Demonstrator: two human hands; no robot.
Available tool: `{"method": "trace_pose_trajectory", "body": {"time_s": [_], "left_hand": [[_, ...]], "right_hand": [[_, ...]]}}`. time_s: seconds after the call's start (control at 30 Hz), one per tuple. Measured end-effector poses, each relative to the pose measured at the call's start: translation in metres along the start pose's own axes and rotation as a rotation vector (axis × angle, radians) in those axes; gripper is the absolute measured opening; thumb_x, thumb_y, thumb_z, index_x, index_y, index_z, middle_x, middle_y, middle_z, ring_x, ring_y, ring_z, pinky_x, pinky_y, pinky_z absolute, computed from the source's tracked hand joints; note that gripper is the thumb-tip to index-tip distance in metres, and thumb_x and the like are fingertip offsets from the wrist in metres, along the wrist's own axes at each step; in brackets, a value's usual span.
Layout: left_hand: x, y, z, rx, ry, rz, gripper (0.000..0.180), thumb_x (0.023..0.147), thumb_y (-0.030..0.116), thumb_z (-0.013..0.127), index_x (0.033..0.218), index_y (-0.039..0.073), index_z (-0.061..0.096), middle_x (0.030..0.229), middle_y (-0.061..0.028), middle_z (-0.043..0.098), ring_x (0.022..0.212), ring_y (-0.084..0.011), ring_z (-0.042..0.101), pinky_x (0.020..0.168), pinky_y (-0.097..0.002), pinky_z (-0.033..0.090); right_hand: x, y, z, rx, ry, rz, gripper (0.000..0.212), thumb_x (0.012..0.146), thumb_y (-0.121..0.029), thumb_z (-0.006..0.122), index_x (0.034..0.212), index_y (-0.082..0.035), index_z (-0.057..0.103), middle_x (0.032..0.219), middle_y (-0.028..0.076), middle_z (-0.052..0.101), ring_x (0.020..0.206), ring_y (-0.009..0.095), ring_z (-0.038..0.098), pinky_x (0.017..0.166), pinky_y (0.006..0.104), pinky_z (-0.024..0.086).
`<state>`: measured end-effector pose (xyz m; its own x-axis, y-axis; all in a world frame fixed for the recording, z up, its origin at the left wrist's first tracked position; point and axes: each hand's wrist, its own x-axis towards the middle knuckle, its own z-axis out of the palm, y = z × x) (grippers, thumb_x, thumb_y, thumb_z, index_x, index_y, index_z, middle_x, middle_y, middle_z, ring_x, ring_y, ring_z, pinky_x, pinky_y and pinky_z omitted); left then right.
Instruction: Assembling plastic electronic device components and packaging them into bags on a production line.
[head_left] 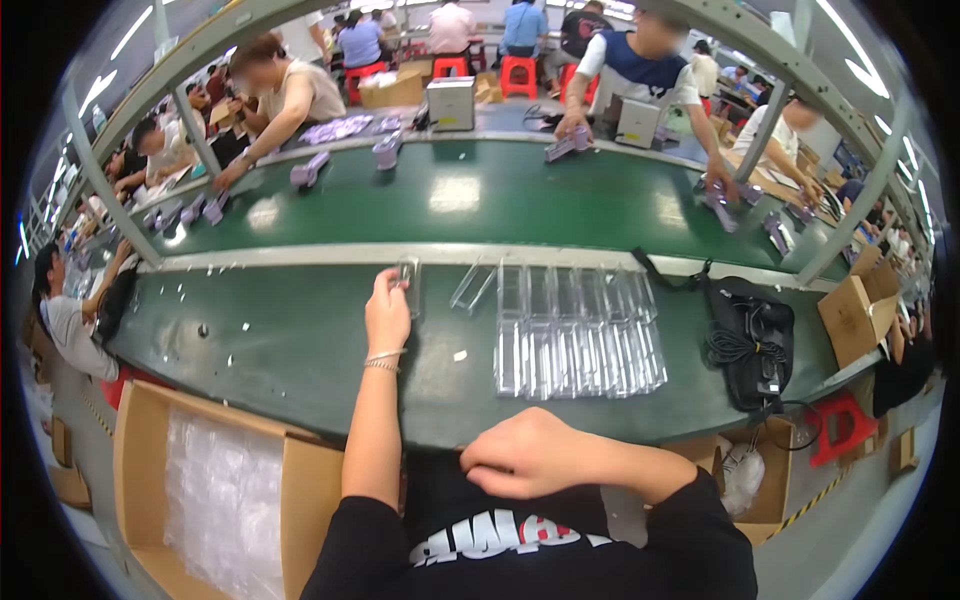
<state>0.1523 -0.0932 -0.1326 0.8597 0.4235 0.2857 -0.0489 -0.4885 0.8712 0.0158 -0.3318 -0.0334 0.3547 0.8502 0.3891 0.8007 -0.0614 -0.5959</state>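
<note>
The left hand (388, 318) reaches out over the green table (300, 330), its fingers bent nearly together on a clear plastic case (415, 292) that lies near the table's far edge. The right hand (525, 455) hangs in front of the person's black shirt (560, 560), fingers loosely curled; its palm is hidden, so I cannot tell whether it has hold of anything. Just right of the held case, a loose clear case (473, 287) lies tilted beside close rows of clear cases (580, 340). Farther right sits a black bag (752, 340) with a coiled cable. At the lower left, an open cardboard box (310, 515) contains clear plastic bags (222, 500)
</note>
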Motion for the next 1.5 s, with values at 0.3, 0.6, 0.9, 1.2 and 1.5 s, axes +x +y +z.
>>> {"method": "trace_pose_trajectory", "body": {"time_s": [0.3, 0.6, 0.9, 1.2, 1.5], "left_hand": [[0.001, -0.027, -0.01, -0.071, 0.009, -0.006, 0.02, 0.089, 0.012, 0.039, 0.097, 0.002, 0.054, 0.093, -0.0135, 0.066, 0.09, -0.0255, 0.061, 0.082, -0.0327, 0.045], [0.001, -0.014, -0.008, 0.068, 0.012, 0.039, 0.022, 0.088, 0.024, 0.057, 0.086, 0.003, 0.05, 0.066, -0.0039, 0.052, 0.059, -0.0135, 0.048, 0.057, -0.029, 0.042], [-0.003, -0.003, -0.002, 0.054, -0.033, 0.052, 0.021, 0.088, 0.021, 0.057, 0.089, 0.002, 0.05, 0.071, -0.0053, 0.055, 0.063, -0.0133, 0.052, 0.059, -0.0288, 0.044], [0.001, -0.006, 0.005, 0.0, -0.039, 0.076, 0.019, 0.089, 0.019, 0.057, 0.086, 0.003, 0.049, 0.067, -0.0015, 0.046, 0.06, -0.0097, 0.041, 0.055, -0.0266, 0.038], [0.005, -0.022, -0.002, 0.004, -0.057, 0.083, 0.022, 0.09, 0.021, 0.056, 0.087, 0.002, 0.047, 0.071, -0.0003, 0.045, 0.063, -0.0089, 0.041, 0.058, -0.0247, 0.038]], "right_hand": [[0.052, -0.069, -0.092, 0.26, 0.317, -0.852, 0.013, 0.077, 0.001, 0.056, 0.084, 0.005, 0.066, 0.07, 0.012, 0.059, 0.046, 0.017, 0.05, 0.039, 0.0279, 0.036], [0.028, -0.059, -0.107, -0.08, 0.511, -0.873, 0.011, 0.076, -0.002, 0.06, 0.082, 0.002, 0.068, 0.069, 0.011, 0.06, 0.051, 0.017, 0.05, 0.042, 0.0232, 0.037], [0.002, -0.051, -0.094, 0.434, 0.903, -1.168, 0.007, 0.077, -0.005, 0.056, 0.082, -0.002, 0.052, 0.053, 0.011, 0.055, 0.034, 0.019, 0.041, 0.035, 0.0285, 0.027], [0.009, -0.06, -0.125, 0.738, 0.329, -0.953, 0.01, 0.089, -0.01, 0.052, 0.089, -0.003, 0.058, 0.059, 0.009, 0.052, 0.038, 0.012, 0.035, 0.037, 0.0241, 0.024], [0.023, -0.054, -0.128, 0.74, 0.108, -1.194, 0.014, 0.088, -0.01, 0.051, 0.087, 0.0, 0.061, 0.053, 0.001, 0.039, 0.038, 0.012, 0.033, 0.036, 0.0257, 0.023]]}}
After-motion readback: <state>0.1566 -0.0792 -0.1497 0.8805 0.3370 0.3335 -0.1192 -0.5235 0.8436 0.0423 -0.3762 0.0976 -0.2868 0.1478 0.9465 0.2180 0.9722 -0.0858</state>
